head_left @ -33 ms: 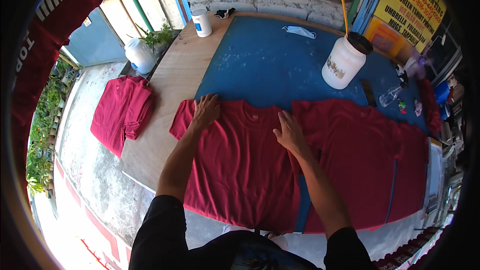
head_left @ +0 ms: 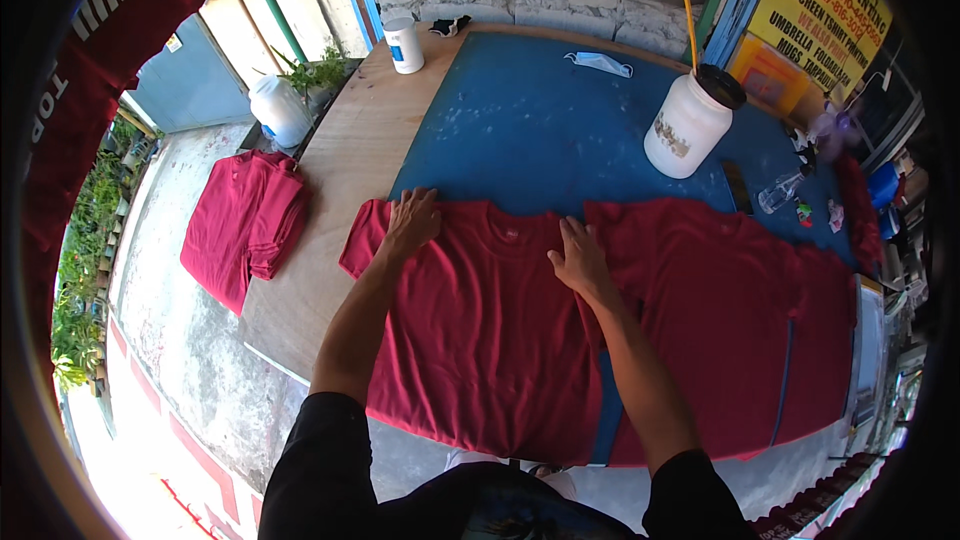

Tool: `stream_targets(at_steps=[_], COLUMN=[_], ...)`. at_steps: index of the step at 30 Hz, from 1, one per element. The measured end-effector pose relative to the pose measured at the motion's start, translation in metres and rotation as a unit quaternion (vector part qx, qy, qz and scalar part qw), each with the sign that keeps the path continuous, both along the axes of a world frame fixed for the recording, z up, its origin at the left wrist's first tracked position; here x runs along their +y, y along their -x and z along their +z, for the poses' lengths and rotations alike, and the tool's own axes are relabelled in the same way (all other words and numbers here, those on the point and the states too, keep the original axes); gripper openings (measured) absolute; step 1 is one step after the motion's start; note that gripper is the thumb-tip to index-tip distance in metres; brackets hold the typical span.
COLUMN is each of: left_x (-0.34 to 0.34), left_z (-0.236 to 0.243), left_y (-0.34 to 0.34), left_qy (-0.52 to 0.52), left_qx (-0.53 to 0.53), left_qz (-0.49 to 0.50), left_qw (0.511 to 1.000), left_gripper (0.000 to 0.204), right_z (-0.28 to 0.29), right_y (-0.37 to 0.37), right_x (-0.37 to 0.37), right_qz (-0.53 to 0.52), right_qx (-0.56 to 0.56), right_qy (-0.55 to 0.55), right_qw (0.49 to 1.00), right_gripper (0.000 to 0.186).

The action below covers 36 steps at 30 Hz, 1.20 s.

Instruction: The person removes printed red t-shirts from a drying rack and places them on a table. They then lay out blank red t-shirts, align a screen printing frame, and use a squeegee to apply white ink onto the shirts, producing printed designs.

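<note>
A red T-shirt (head_left: pixel 480 340) lies face up at the table's near edge, collar away from me. My left hand (head_left: pixel 408 222) rests on its left shoulder, fingers apart. My right hand (head_left: pixel 580 260) is at its right shoulder, fingers extended and thumb apart. Neither hand holds anything. More red shirts (head_left: pixel 720 340) lie spread to the right, with a narrow blue gap at the lower part between them and the middle shirt. A folded stack of red shirts (head_left: pixel 240 215) sits at the left edge.
On the blue-and-plywood table (head_left: pixel 510 120) stand a large white jar (head_left: pixel 675 140) with a yellow stick, a white container (head_left: pixel 403 45) and a clear bottle (head_left: pixel 775 195). A face mask (head_left: pixel 600 64), dark phone (head_left: pixel 737 187) and small dark cloth (head_left: pixel 450 26) lie there too. A yellow sign (head_left: pixel 810 10) is at right.
My right hand has shifted very slightly up and to the right on the shirt. My left hand stays in place.
</note>
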<state>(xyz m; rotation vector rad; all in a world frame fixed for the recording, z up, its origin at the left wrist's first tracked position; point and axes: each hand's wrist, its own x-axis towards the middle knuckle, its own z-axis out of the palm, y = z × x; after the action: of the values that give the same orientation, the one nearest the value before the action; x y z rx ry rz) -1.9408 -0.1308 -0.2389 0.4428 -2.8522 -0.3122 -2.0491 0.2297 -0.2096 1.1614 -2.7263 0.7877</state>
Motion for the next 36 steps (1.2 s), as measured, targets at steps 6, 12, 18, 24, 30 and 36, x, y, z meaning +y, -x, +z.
stream_targets(at_steps=[6,12,18,24,30,36], left_x=[-0.012,0.012,0.048,0.11,0.164,0.159], left_z=[0.078,0.186,0.277,0.313,0.36,0.391], left_y=[-0.042,-0.211,-0.376,-0.472,-0.517,-0.49], left_qy=[-0.123,-0.328,-0.498,-0.422,-0.243,-0.074], left_qx=[-0.187,-0.004,0.098,0.262,0.329,0.405], left_qz=[-0.023,-0.043,-0.002,-0.001,0.034,0.074], left_qw=[0.974,0.944,0.862,0.868,0.912,0.908], left_gripper=[0.031,0.023,0.017,0.022,0.029,0.021], right_z=[-0.001,0.046,0.127,0.198,0.255,0.296], right_y=[0.019,-0.038,-0.157,-0.233,-0.28,-0.279], right_x=[-0.016,0.007,0.081,0.176,0.257,0.262], right_qz=[-0.034,0.129,0.139,0.041,0.066,0.031], right_qx=[-0.026,0.101,-0.135,-0.299,-0.067,0.174], right_qy=[-0.11,-0.08,0.123,0.224,0.348,0.409], right_qw=[0.993,0.983,0.973,0.927,0.933,0.895], right_gripper=[0.059,0.03,0.015,0.015,0.035,0.037])
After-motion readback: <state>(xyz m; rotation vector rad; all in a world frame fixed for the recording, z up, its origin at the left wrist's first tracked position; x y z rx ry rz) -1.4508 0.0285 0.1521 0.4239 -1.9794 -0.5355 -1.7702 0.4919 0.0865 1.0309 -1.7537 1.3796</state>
